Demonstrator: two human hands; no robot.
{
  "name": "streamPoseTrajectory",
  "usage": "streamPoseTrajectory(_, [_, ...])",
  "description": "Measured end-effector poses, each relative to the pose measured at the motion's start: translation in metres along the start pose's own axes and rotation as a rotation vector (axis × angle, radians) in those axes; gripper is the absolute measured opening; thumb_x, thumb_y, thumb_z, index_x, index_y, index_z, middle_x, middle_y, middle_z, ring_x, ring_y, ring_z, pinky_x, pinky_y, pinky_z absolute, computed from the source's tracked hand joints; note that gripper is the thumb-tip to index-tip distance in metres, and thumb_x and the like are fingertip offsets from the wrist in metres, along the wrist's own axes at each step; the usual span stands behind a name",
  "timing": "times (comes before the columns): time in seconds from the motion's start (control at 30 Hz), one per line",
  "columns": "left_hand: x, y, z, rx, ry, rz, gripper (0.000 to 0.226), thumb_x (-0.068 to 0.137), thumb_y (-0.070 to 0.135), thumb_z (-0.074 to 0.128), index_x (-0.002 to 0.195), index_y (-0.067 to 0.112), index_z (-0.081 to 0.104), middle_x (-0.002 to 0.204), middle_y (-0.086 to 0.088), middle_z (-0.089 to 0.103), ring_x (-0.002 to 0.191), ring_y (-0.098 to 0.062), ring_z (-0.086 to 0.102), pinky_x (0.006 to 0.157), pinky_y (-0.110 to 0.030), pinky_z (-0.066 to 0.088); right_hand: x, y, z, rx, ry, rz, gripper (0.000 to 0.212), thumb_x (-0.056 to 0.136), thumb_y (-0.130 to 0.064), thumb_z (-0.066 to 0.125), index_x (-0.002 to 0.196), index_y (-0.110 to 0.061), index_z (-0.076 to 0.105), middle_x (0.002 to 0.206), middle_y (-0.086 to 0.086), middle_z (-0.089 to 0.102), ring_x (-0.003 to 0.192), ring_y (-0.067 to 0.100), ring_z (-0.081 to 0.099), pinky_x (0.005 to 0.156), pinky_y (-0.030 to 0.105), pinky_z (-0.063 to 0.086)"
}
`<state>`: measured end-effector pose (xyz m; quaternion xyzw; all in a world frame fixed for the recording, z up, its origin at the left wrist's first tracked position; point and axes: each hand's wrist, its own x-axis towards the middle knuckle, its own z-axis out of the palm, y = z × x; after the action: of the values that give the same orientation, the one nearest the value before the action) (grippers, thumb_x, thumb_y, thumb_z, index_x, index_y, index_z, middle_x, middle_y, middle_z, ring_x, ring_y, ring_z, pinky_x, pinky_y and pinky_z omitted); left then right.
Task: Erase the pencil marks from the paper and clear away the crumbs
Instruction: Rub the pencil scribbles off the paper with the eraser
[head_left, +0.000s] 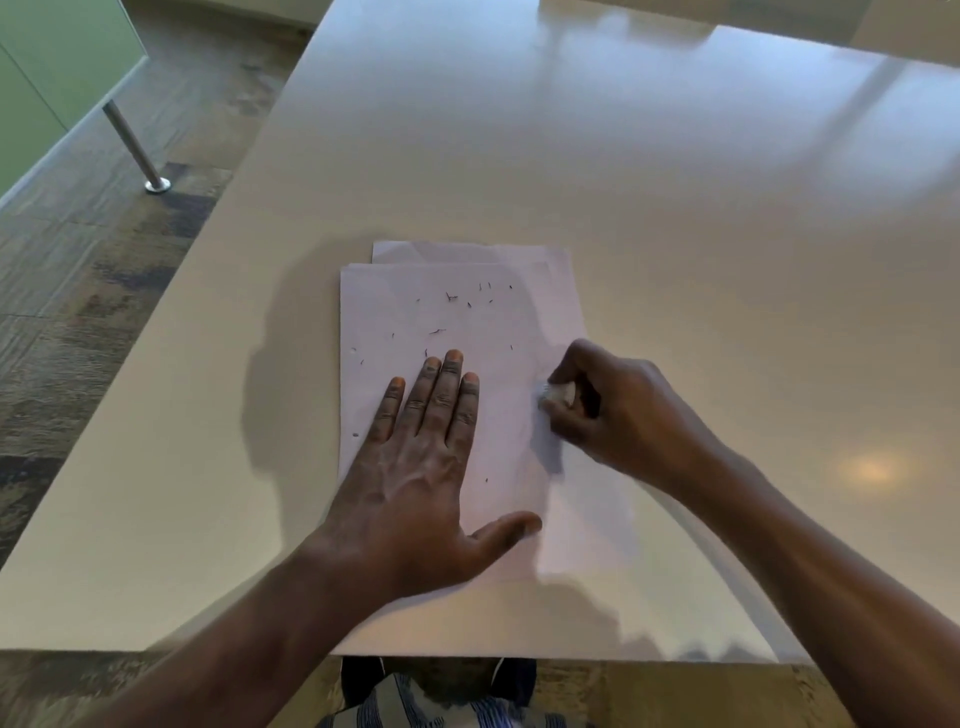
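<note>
White paper (498, 332) lay on the desk (675, 208), long axis 12 to 6. The left hand (421, 467) pressed it, spread flat; the right hand (618, 410) pinched the eraser (558, 393) at its 3 o'clock edge. Crumbs (451, 297) lay at 12, nearer the left hand

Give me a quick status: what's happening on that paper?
Left hand flat on top sheet. Right hand grips eraser at its right edge. Crumbs scattered on upper half.

On my feed the left hand (415, 467) and right hand (618, 410) are bare, and so are the forearms (249, 623). Low in view I see a top (374, 701) with thin blue-and-white stripes.
</note>
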<state>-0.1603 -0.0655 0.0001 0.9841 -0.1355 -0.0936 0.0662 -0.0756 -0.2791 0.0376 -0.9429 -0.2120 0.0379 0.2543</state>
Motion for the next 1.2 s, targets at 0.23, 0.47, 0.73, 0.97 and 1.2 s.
streamPoseTrajectory(0.23, [-0.001, 0.0, 0.001, 0.003, 0.011, -0.004, 0.115, 0.082, 0.089, 0.008, 0.152, 0.009, -0.035, 0.158, -0.011, -0.047, 0.147, -0.021, -0.044, 0.127, -0.048, -0.01, -0.028, -0.014, 0.004, 0.233, -0.303, -0.211, 0.018, 0.091, -0.019, 0.075, 0.092, -0.011, 0.059, 0.065, -0.006, 0.055, 0.053, 0.007, 0.049, 0.051, 0.015, 0.037])
streamPoseTrajectory(0.47, [0.002, 0.0, -0.001, 0.004, 0.0, -0.012, 0.12, 0.079, 0.093, 0.008, 0.152, 0.009, -0.036, 0.157, -0.011, -0.048, 0.146, -0.022, -0.044, 0.127, -0.047, -0.012, -0.009, -0.006, 0.004, 0.077, -0.083, -0.178, 0.016, 0.091, -0.021, 0.072, 0.092, -0.018, 0.057, 0.062, -0.008, 0.054, 0.051, 0.008, 0.052, 0.049, 0.023, 0.042])
streamPoseTrajectory(0.73, [0.002, -0.001, -0.003, 0.013, -0.005, -0.009, 0.122, 0.079, 0.095, 0.011, 0.151, 0.009, -0.037, 0.157, -0.011, -0.048, 0.146, -0.022, -0.044, 0.127, -0.047, -0.013, -0.007, 0.0, -0.003, 0.098, -0.178, -0.152, 0.022, 0.088, -0.028, 0.076, 0.092, -0.014, 0.06, 0.064, -0.01, 0.055, 0.052, 0.006, 0.051, 0.051, 0.018, 0.042])
streamPoseTrajectory(0.97, [0.002, 0.0, -0.003, -0.003, 0.007, -0.011, 0.121, 0.079, 0.094, 0.01, 0.153, 0.009, -0.034, 0.159, -0.011, -0.046, 0.147, -0.022, -0.043, 0.127, -0.047, -0.011, -0.028, -0.013, 0.0, 0.129, -0.286, -0.285, 0.02, 0.086, -0.019, 0.078, 0.089, -0.014, 0.058, 0.07, -0.009, 0.055, 0.057, 0.006, 0.052, 0.053, 0.014, 0.037])
streamPoseTrajectory(1.2, [0.001, 0.0, -0.003, 0.016, -0.009, -0.002, 0.123, 0.079, 0.095, 0.011, 0.152, 0.009, -0.037, 0.158, -0.011, -0.048, 0.146, -0.022, -0.044, 0.127, -0.048, -0.012, -0.004, 0.011, -0.008, 0.081, -0.08, -0.153, 0.018, 0.087, -0.02, 0.076, 0.086, -0.016, 0.058, 0.057, -0.01, 0.047, 0.048, 0.009, 0.042, 0.049, 0.021, 0.038])
